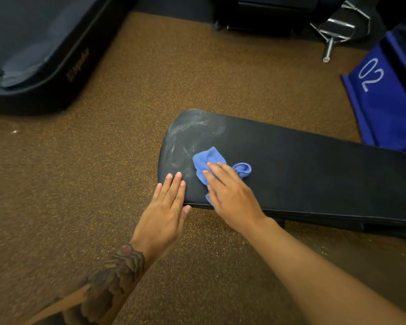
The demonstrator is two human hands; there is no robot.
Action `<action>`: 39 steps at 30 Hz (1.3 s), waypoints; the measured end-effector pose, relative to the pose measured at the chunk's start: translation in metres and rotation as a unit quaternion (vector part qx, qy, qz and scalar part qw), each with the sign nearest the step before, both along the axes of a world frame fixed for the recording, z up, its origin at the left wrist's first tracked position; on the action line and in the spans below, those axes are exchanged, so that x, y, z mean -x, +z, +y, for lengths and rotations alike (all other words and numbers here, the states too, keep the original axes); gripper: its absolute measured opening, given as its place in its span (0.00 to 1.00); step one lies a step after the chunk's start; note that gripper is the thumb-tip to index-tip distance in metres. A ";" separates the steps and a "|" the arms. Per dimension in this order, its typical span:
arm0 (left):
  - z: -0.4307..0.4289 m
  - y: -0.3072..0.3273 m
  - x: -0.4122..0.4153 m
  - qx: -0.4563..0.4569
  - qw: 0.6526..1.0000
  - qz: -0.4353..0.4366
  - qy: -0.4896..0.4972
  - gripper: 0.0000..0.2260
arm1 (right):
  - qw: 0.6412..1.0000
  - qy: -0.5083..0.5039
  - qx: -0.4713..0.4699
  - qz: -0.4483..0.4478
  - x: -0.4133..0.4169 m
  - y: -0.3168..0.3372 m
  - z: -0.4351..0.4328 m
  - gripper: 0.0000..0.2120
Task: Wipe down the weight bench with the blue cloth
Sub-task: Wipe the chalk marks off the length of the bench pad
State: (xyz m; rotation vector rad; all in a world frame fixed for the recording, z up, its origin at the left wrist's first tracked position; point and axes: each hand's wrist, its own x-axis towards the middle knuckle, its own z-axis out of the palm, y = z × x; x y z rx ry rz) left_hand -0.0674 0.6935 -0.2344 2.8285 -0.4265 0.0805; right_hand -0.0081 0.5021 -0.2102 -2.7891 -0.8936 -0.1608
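At the far left sits a dark equipment base (33,55) on the speckled brown rubber floor (138,102). The left hand (168,202) lies flat, fingers straight and together, on the near left end of the weight bench (314,165), holding nothing and likely steadying it. Just beyond its fingertips a whitish smear (188,137) clouds the black padding, so that end looks unfinished. To its right, the right hand (230,195) presses the bunched blue cloth (209,158) against the pad with 4 flat fingers; its thumb seems tucked out of view. At the far right stands a blue panel (380,95) marked 02.
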 end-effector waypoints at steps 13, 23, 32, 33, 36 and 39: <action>-0.002 0.001 0.001 -0.010 1.000 0.007 0.004 0.25 | 0.981 -0.185 -0.061 0.015 -0.101 0.000 0.036 0.16; -0.001 0.000 0.001 0.011 1.000 0.016 0.007 0.25 | 0.986 -0.165 -0.001 0.004 -0.064 -0.002 -0.016 0.20; -0.001 -0.002 0.001 0.024 1.000 0.017 0.007 0.25 | 0.973 -0.224 -0.042 0.030 -0.141 0.001 0.024 0.19; -0.001 -0.002 0.001 0.024 1.000 0.016 0.005 0.25 | 0.977 -0.203 -0.056 0.021 -0.136 -0.001 0.025 0.18; -0.001 -0.002 0.002 0.030 0.999 0.016 0.003 0.25 | 0.991 -0.125 -0.056 0.005 -0.109 -0.007 0.014 0.19; -0.002 0.000 0.001 0.034 0.999 0.013 0.002 0.25 | 0.992 -0.125 -0.022 -0.014 -0.098 -0.006 -0.013 0.21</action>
